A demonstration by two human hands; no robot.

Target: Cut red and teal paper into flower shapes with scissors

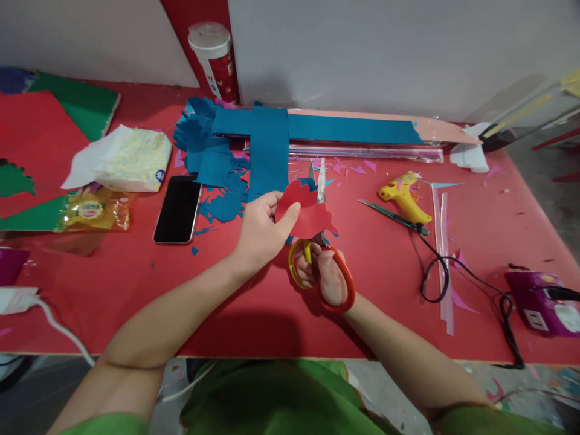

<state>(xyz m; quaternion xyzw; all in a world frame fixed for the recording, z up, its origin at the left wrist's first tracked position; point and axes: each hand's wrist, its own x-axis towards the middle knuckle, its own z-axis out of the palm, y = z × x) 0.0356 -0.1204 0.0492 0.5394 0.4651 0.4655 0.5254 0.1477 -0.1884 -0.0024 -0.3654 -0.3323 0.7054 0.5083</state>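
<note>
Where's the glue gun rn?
Head view: the yellow glue gun lies on the red table, right of the scissors, beside the clear glue sticks.

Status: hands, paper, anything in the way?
Left hand pinches red paper cutout. Right hand grips red-and-yellow scissors, blades at cutout. Blue paper scraps behind.

phone (177,209) left of hands, glue gun (405,198) right on table (136,290), cup (214,59) behind paper scraps (212,151)

A red paper cutout (304,214) with wavy edges was held flat just above the counter (385,284). The scissors (321,180) (one yellow loop, one orange-red) pointed away, blades slightly parted at its right edge.
</note>
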